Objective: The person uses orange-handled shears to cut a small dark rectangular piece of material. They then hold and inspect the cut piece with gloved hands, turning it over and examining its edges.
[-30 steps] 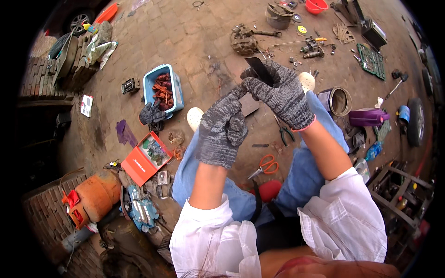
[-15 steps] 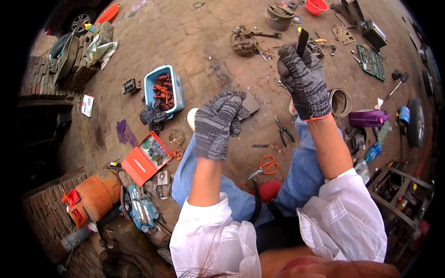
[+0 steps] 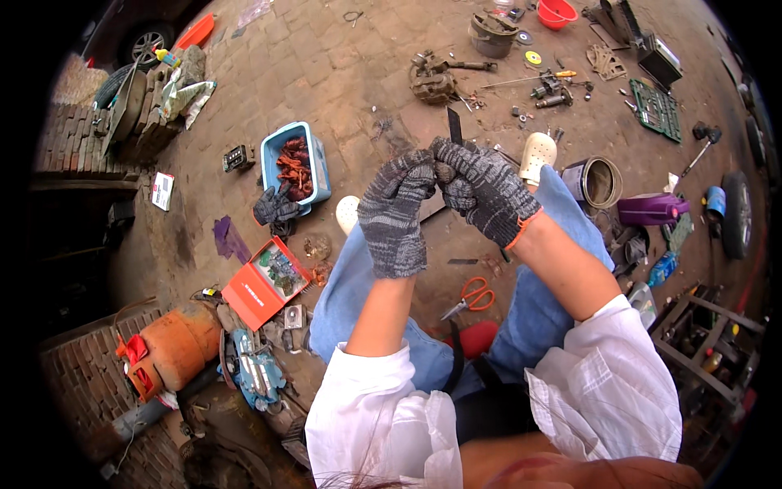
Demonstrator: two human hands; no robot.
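My two hands, both in grey-and-black knit gloves, meet in front of my knees with their fingertips touching. My right hand [image 3: 490, 193] is closed around a flat black strip [image 3: 454, 125], whose end sticks up past the fingers. My left hand [image 3: 396, 213] has its fingers curled and pressed against the right one; whatever they pinch is hidden. Under the hands, a dark flat plate [image 3: 432, 205] on the ground is partly covered. Below them lie orange-handled scissors [image 3: 477, 294] and a small dark strip [image 3: 463, 262].
Left of my legs stand a blue basin [image 3: 321, 178] of reddish-brown copper-like pieces and an open red box [image 3: 259, 294]. An orange gas cylinder [image 3: 177, 345] lies beyond. Ahead are a greasy metal part [image 3: 432, 82] and a green tool case [image 3: 655, 110]; a tin [image 3: 602, 181] stands at right.
My right hand has come down and left, bringing the black strip to my left hand. My left hand has shifted slightly right. The pliers are now mostly hidden behind my right hand.
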